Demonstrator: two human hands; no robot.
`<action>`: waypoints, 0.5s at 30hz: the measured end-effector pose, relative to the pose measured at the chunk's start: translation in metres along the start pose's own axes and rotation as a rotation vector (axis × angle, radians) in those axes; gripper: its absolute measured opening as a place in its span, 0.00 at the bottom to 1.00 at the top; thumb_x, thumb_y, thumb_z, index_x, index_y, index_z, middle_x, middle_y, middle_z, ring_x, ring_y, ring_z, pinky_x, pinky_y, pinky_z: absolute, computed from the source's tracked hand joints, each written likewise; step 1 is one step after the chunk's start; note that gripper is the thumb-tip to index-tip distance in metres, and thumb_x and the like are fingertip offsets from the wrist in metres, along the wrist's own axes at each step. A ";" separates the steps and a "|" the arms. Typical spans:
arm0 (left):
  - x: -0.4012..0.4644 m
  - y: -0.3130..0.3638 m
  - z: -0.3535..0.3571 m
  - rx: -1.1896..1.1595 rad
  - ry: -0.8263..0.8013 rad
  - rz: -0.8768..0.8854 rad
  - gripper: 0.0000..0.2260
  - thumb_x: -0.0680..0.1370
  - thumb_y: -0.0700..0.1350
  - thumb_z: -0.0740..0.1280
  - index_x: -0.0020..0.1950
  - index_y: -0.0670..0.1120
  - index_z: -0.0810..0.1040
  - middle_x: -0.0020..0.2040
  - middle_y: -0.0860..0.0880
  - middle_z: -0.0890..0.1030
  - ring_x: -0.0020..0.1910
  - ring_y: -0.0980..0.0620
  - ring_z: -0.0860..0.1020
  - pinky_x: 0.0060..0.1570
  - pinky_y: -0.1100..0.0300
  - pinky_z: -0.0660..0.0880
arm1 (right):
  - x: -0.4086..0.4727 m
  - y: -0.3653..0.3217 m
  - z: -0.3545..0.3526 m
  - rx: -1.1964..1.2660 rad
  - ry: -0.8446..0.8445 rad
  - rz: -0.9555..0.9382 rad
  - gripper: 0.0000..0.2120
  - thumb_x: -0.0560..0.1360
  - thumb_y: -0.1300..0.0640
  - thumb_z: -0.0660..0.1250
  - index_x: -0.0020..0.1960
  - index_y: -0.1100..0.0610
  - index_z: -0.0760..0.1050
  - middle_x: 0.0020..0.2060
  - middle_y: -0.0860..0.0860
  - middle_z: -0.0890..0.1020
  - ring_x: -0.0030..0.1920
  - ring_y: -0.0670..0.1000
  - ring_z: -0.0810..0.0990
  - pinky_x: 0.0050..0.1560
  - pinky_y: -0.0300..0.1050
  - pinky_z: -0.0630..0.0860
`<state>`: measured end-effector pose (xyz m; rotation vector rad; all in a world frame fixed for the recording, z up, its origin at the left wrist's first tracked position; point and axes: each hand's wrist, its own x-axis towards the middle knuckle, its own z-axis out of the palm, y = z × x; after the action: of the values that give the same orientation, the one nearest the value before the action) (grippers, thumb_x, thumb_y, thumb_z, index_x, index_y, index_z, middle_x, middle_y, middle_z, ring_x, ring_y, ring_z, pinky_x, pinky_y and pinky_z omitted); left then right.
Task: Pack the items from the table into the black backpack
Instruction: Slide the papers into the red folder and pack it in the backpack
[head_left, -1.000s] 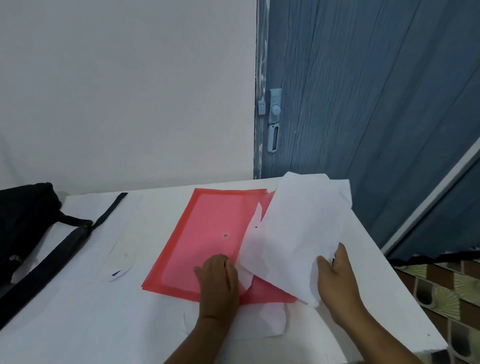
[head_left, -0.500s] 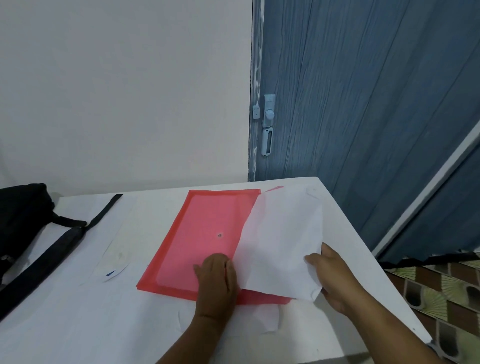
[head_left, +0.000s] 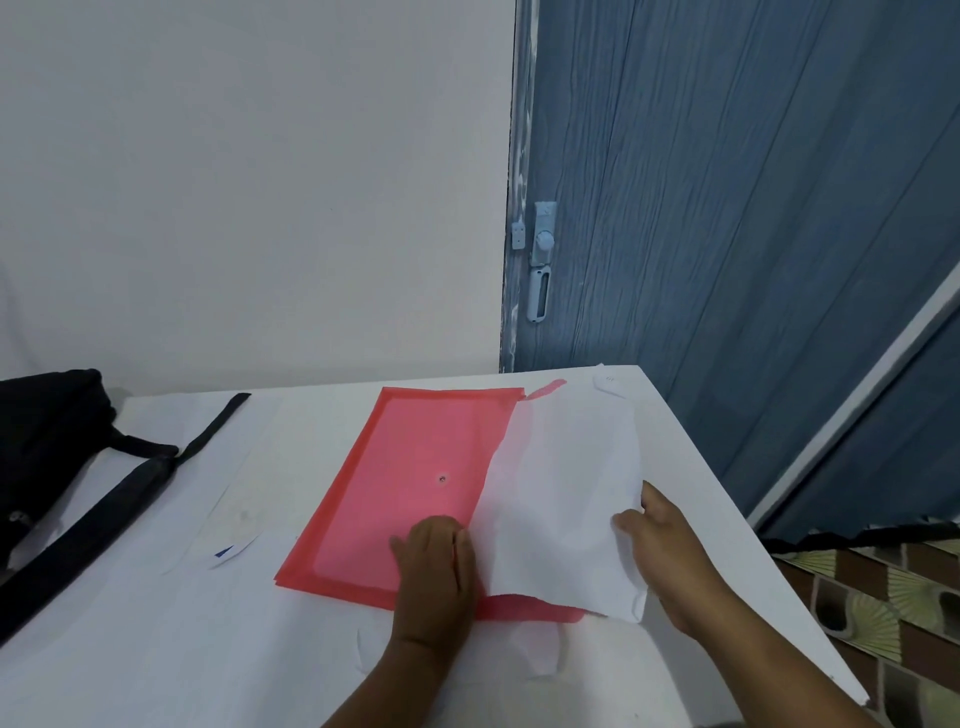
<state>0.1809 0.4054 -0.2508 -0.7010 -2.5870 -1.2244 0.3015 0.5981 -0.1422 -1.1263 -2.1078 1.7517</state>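
Note:
A red translucent folder (head_left: 415, 478) with a snap button lies flat in the middle of the white table (head_left: 156, 649). A white paper sheet (head_left: 566, 499) covers the folder's right part, its left edge tucked at the folder's opening. My left hand (head_left: 434, 566) presses on the folder's near edge beside the sheet. My right hand (head_left: 660, 545) pinches the sheet's right edge. The black backpack (head_left: 47, 447) sits at the table's far left, partly out of frame, its strap (head_left: 104, 519) trailing across the tabletop.
A small white slip with a blue mark (head_left: 231, 552) lies left of the folder. Another paper corner (head_left: 608, 382) shows at the table's far right corner. A blue door (head_left: 727, 208) stands behind; the table's right edge drops to a patterned floor (head_left: 883, 597).
The white sheet, held raised over the folder a second ago, has come down flat and slid left into the folder. My right hand followed it; my left hand stayed put.

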 end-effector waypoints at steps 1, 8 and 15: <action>0.000 0.001 0.000 -0.007 0.004 0.006 0.12 0.82 0.51 0.48 0.47 0.51 0.68 0.43 0.51 0.71 0.43 0.53 0.71 0.61 0.29 0.70 | 0.001 0.000 0.001 -0.026 0.002 0.001 0.14 0.79 0.63 0.56 0.53 0.47 0.76 0.50 0.45 0.83 0.51 0.50 0.81 0.46 0.45 0.76; -0.001 0.003 -0.003 -0.031 -0.020 0.006 0.13 0.82 0.52 0.48 0.46 0.50 0.69 0.43 0.52 0.71 0.45 0.57 0.70 0.64 0.31 0.68 | 0.021 0.001 0.013 -0.255 0.010 -0.029 0.16 0.78 0.61 0.59 0.64 0.50 0.68 0.55 0.47 0.79 0.52 0.48 0.77 0.48 0.45 0.71; -0.001 0.001 -0.002 -0.028 -0.033 0.021 0.13 0.82 0.52 0.48 0.45 0.50 0.69 0.43 0.52 0.71 0.49 0.63 0.69 0.62 0.34 0.71 | 0.030 0.001 0.035 -0.399 -0.049 -0.089 0.28 0.74 0.62 0.69 0.71 0.52 0.64 0.53 0.46 0.76 0.52 0.50 0.74 0.51 0.41 0.71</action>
<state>0.1823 0.4041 -0.2494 -0.7574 -2.5868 -1.2559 0.2614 0.5903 -0.1626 -1.0619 -2.5707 1.3677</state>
